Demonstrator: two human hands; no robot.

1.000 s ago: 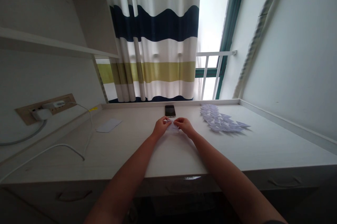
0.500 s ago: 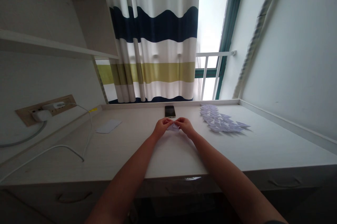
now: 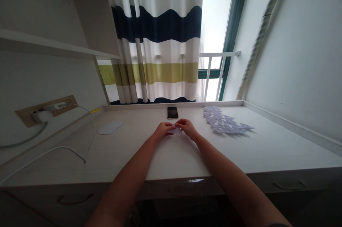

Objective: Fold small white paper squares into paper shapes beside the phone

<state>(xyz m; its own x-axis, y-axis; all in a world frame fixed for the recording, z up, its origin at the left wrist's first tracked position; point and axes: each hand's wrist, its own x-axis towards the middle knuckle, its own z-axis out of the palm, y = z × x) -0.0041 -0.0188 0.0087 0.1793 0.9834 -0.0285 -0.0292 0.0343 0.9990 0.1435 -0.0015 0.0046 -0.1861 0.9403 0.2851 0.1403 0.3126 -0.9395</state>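
Observation:
Between my hands, just above or on the desk, is a small white piece of folded paper. My left hand grips its left side, with the fingers pressed together. From the other side, my right hand pinches its upper edge, its fingertips close to those of the left. The fingers hide part of the paper, so its exact folds cannot be made out. To the right lies a spread pile of folded white paper pieces, many of them pointed. A flat stack of white paper rests at the left.
A dark-screened phone lies just beyond my hands. White cables run across the desk's left side from plugs in a wall socket. Behind the desk hang a striped curtain and a white railing.
My left hand has shifted slightly and its fingers now lie flatter across the paper. The right fingertips have moved a little left, and the paper's visible shape has changed.

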